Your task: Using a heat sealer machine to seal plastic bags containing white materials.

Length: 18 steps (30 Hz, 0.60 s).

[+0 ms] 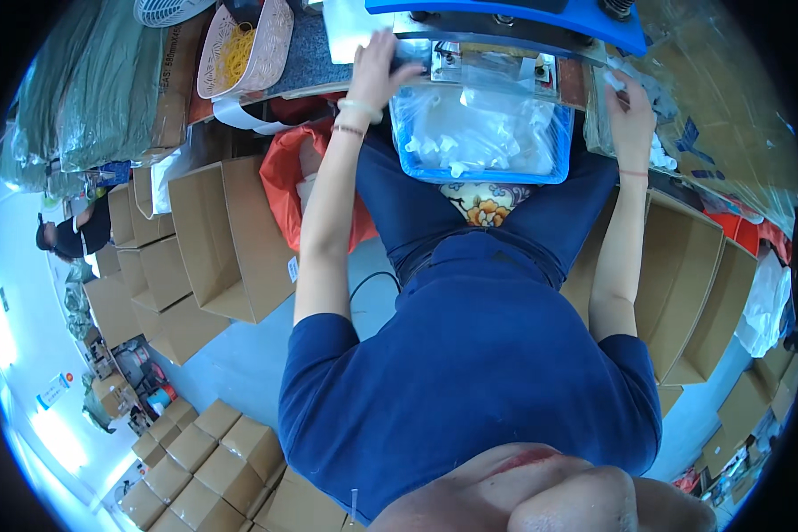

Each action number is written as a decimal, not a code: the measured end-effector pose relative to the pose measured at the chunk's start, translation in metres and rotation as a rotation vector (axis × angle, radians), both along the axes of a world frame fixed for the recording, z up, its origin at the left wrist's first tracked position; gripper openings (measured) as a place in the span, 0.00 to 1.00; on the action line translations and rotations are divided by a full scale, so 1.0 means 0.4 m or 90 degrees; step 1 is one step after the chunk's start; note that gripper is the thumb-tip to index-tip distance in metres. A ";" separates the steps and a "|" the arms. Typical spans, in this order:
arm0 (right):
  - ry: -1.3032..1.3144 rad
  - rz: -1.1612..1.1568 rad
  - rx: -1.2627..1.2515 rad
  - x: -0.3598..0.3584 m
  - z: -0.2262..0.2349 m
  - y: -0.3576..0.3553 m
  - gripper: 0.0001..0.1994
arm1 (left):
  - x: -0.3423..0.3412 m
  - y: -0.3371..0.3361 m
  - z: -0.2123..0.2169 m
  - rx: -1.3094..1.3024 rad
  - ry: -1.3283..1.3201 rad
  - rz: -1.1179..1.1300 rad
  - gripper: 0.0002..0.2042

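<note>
My left hand [377, 73] lies palm down beside the left end of a blue-topped press [505, 19], its thumb stretched out and its fingers extended. Between the thumb and fingers of my right hand [631, 111] is a small white plastic piece [613, 82], raised to the right of the press. Below the press, between my thighs, sits a blue bin [566, 168] lined with clear plastic film. White plastic pieces [470, 133] lie in it. Beside my right hand more white pieces [661, 152] are heaped, partly hidden by that hand.
A pale basket [275, 44] with yellow rubber bands stands at the table's left. Open cardboard boxes [195, 239] flank me on the left, and another box [674, 266] on the right. A red bag [279, 191] hangs near my left arm. Stacked cartons and another person [80, 226] are farther off.
</note>
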State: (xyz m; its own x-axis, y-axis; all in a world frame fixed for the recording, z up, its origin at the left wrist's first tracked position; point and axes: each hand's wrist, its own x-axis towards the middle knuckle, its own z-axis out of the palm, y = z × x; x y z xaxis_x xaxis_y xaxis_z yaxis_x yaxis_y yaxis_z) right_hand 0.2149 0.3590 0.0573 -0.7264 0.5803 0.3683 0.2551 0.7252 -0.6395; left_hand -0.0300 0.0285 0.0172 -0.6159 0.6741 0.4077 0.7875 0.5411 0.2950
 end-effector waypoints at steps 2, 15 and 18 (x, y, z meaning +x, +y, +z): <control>0.049 -0.018 -0.108 0.028 0.048 -0.026 0.15 | 0.027 -0.049 -0.024 -0.119 0.034 -0.022 0.24; 0.134 0.363 -0.415 -0.021 0.181 -0.315 0.14 | 0.242 -0.035 0.196 0.229 -0.607 0.045 0.10; 0.125 0.360 -0.248 -0.038 0.233 -0.305 0.13 | 0.267 -0.014 0.220 0.242 -0.653 -0.045 0.09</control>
